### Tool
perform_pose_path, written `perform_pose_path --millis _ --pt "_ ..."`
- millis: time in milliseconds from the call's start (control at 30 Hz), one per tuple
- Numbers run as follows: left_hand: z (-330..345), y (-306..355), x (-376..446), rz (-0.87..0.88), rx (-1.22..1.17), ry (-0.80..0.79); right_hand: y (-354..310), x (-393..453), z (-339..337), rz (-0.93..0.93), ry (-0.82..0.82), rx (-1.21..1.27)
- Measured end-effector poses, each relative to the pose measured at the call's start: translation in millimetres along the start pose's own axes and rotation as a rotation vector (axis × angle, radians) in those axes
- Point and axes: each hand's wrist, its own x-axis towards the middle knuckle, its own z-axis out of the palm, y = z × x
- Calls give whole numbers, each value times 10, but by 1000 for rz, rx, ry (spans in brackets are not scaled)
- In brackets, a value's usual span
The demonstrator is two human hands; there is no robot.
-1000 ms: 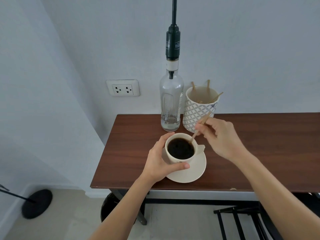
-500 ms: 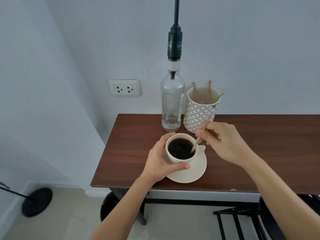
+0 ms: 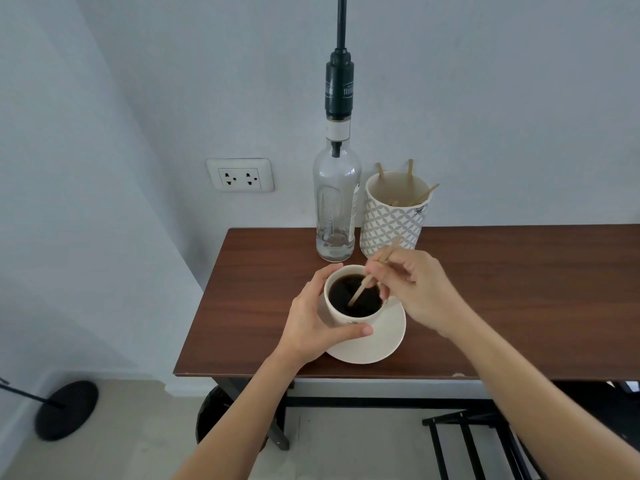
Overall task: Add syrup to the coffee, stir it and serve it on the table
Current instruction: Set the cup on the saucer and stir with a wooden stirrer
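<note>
A cream cup (image 3: pixel 349 318) full of black coffee sits on a cream saucer (image 3: pixel 384 339) near the front left of the brown table (image 3: pixel 519 289). My left hand (image 3: pixel 313 323) grips the cup's left side, thumb across its front. My right hand (image 3: pixel 420 291) pinches a thin wooden stir stick (image 3: pixel 363 289) whose lower end dips into the coffee. Behind the cup stands a clear glass syrup bottle (image 3: pixel 334 209) with a black pump top, nearly empty.
A patterned white holder (image 3: pixel 393 225) with several wooden sticks stands right of the bottle, against the wall. A wall socket (image 3: pixel 239 175) is to the left. Below the table edge are a black frame (image 3: pixel 467 441) and a round black base (image 3: pixel 65 410) on the floor.
My right hand has moved left toward the cup, and the stick's tip has swept from the cup's right rim into the middle of the coffee. The left hand stays on the cup.
</note>
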Motion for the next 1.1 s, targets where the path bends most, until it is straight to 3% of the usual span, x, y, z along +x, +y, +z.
perform_pose_path --millis 167,267,333,433,567,667,733,833,933,1033,1100 --pt "-1 26 0 -1 -3 -1 57 77 -80 -10 177 -108" --pt "-5 25 1 -10 -2 0 53 21 -245 26 47 -168" --pt "-2 11 3 -10 -3 3 15 -21 -146 37 -24 -53" --pt "2 4 2 -4 -3 2 1 5 68 -30 55 11" --pt "1 15 -4 -21 2 0 26 89 -92 -42 143 -154" --pt "-2 2 -1 -28 8 2 8 42 -254 -1 31 -225" --pt "0 -9 1 -31 11 6 -3 6 -161 18 -33 -102" --pt "3 -5 -2 -29 16 2 56 29 56 -21 72 -5" --pt "0 2 -5 -36 18 1 102 91 -23 -51 184 -126" --pt "-2 1 -1 -36 29 6 69 57 -225 -39 128 -259" --pt "-1 -8 4 -35 31 13 15 8 -205 -11 39 -222"
